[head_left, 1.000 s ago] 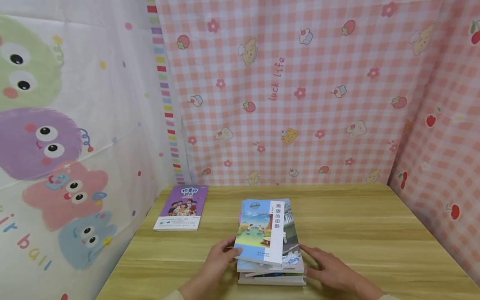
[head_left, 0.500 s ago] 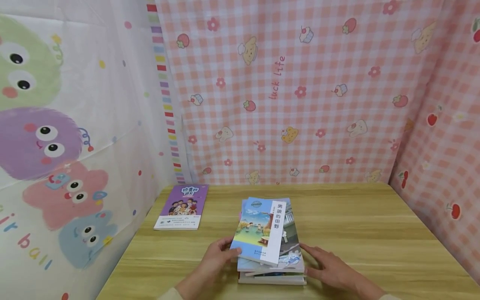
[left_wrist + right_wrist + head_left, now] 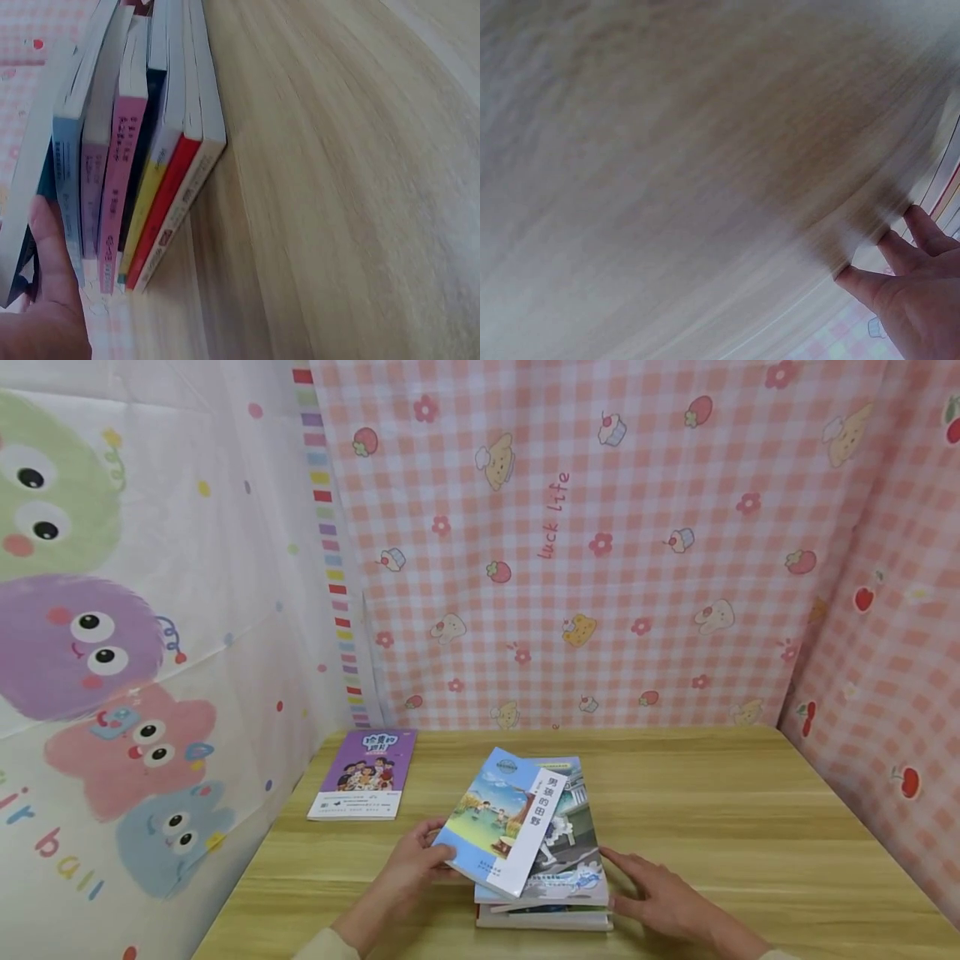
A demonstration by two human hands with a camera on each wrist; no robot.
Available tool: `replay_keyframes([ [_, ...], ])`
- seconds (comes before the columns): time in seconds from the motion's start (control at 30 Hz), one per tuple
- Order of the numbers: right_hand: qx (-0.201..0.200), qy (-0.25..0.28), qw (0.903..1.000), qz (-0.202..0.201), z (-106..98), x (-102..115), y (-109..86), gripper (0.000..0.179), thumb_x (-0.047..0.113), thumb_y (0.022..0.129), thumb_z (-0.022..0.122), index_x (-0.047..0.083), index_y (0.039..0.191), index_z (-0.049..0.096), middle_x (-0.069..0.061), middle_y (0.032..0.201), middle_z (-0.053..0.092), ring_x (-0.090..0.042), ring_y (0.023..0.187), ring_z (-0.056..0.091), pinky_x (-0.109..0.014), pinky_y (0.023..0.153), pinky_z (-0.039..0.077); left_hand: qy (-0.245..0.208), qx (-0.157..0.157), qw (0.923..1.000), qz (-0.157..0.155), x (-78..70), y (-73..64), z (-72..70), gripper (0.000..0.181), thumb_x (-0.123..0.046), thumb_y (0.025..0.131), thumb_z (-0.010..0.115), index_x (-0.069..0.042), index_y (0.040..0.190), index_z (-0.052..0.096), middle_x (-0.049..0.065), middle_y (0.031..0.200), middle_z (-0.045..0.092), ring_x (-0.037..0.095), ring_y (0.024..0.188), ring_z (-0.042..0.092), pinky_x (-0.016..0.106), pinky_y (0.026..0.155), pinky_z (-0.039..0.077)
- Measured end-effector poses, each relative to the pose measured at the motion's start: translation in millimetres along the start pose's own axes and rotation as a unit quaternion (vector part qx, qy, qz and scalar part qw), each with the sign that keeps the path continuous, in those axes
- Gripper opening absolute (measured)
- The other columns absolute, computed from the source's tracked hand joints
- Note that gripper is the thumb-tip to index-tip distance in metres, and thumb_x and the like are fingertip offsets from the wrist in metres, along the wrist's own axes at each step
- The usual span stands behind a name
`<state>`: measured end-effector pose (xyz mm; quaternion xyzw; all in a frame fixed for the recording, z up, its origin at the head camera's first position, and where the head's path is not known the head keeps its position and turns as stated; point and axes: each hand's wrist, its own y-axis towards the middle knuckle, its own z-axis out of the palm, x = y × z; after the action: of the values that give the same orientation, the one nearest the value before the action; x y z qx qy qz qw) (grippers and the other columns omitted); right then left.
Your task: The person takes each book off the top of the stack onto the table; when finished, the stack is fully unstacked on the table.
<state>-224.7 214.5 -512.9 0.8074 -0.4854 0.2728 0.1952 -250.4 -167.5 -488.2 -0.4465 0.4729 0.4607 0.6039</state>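
Note:
In the head view my left hand (image 3: 408, 864) pinches a blue paperback book (image 3: 487, 827) at its lower left corner, thumb on the cover. The book is turned askew over the top left of a stack of books (image 3: 577, 852). In the left wrist view its pale page edge (image 3: 26, 172) stands apart from the stack's spines (image 3: 116, 180), which are blue, purple, pink, yellow, red and white. The fingers of my right hand (image 3: 663, 893) are extended along the right side of the stack. The right wrist view shows its spread fingertips at the book edges.
A purple paperback book (image 3: 367, 777) lies face up at the table's back left. The wooden table (image 3: 690, 810) is bordered by a pink checked cloth (image 3: 570, 568) behind and a white cartoon cloth (image 3: 255, 610) on the left.
My left hand has moved left, pulling the blue book partly off the stack and turning it clockwise. More of the grey illustrated cover beneath now shows. The right hand has stayed in place.

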Motion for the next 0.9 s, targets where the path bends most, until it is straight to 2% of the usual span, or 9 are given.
replay_keyframes([
  [0.27,0.005,0.0,1.0,0.001,-1.1,1.6,-0.3,0.07,0.042,0.092,0.067,0.011,0.15,0.043,-0.025,0.141,0.05,-0.052,0.128,0.045,-0.078,0.1,0.022,-0.022,0.017,0.9996,0.001,1.3,-0.5,-6.5,0.064,0.008,0.083,0.056,0.012,0.141,0.029,0.01,0.108,0.064,0.019,0.082,0.065,0.03,0.071,0.058],
  [0.5,0.006,0.006,1.0,0.0,-0.4,1.0,0.0,0.07,0.043,0.092,0.066,0.01,0.15,0.044,-0.024,0.142,0.05,-0.051,0.129,0.044,-0.08,0.1,0.02,-0.041,0.017,0.999,0.003,4.6,0.1,-9.3,0.067,0.009,0.085,0.055,0.012,0.145,0.025,0.009,0.111,0.064,0.019,0.084,0.066,0.032,0.073,0.058],
  [0.67,0.005,0.006,0.9999,-0.01,-0.3,0.6,-0.5,0.068,0.042,0.093,0.066,0.01,0.149,0.045,-0.024,0.14,0.051,-0.052,0.127,0.045,-0.081,0.098,0.02,-0.059,0.002,0.9982,0.007,3.4,0.4,-11.4,0.066,0.009,0.086,0.053,0.01,0.146,0.024,0.008,0.111,0.064,0.018,0.083,0.066,0.03,0.072,0.058],
  [0.9,0.01,0.004,0.9999,0.005,0.0,0.4,1.1,0.07,0.045,0.092,0.066,0.01,0.15,0.044,-0.025,0.142,0.05,-0.052,0.129,0.044,-0.08,0.1,0.019,-0.1,-0.033,0.9942,0.02,-6.3,6.1,-17.4,0.061,0.011,0.09,0.049,0.005,0.146,0.025,0.006,0.11,0.063,0.016,0.078,0.065,0.028,0.072,0.058],
])
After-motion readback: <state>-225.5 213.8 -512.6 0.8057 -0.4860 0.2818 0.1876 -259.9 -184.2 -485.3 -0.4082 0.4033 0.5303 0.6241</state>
